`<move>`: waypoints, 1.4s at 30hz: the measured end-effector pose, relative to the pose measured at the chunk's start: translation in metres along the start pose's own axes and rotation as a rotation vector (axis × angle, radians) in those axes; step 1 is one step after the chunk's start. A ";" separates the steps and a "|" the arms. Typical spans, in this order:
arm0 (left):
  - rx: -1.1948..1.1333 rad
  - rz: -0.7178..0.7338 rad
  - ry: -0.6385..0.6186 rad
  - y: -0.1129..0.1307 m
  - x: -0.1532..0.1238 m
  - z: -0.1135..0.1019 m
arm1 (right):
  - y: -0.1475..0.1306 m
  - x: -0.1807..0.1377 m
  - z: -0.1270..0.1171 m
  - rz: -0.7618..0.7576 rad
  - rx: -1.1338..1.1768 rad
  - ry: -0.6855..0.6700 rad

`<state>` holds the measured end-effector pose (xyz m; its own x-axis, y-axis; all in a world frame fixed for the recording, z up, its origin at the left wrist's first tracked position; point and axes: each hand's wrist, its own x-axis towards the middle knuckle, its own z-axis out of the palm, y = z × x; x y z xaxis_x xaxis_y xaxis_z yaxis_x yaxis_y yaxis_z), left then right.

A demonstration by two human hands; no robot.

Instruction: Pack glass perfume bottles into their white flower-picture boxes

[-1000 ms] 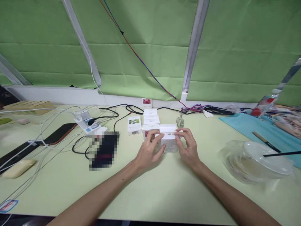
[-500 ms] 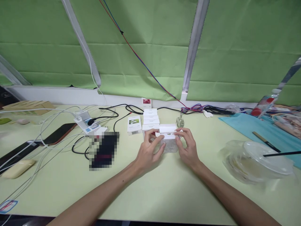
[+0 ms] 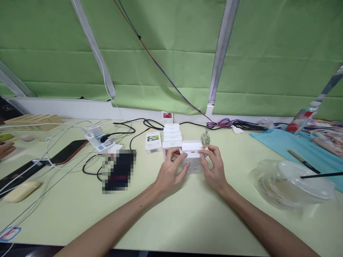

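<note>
Both of my hands grip a small white box [image 3: 192,162] that stands on the pale green table [image 3: 171,221], its top flap raised. My left hand [image 3: 170,173] clasps the box's left side, thumb near the front and fingers curled at the top edge. My right hand [image 3: 214,167] holds the right side, fingertips pinching at the flap. Just behind the box sits a row of similar white boxes [image 3: 172,135], and one with a flower picture [image 3: 153,142] lies to their left.
A small glass bottle [image 3: 205,138] stands behind the held box. White and black cables and a power strip [image 3: 98,140] spread at the left with phones [image 3: 66,151]. A clear plastic lidded container [image 3: 292,182] sits at the right. Another person's hand [image 3: 5,148] shows at the far left.
My hands have barely moved on the box; the left fingers shifted slightly at its top. Another person's hand has come into view at the far left edge.
</note>
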<state>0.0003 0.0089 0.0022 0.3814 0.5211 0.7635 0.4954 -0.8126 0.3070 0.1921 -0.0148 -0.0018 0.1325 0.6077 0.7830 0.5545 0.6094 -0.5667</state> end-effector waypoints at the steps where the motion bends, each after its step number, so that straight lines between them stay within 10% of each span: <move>1: -0.003 0.003 -0.004 0.000 0.000 0.000 | 0.000 0.000 0.000 0.001 0.004 -0.001; 42: -0.028 -0.039 -0.036 0.001 -0.004 0.002 | 0.006 -0.006 0.004 0.142 0.116 0.136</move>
<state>0.0003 0.0066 -0.0021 0.3908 0.5610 0.7298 0.4884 -0.7984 0.3522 0.1919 -0.0128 -0.0112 0.3163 0.6218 0.7164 0.4252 0.5822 -0.6930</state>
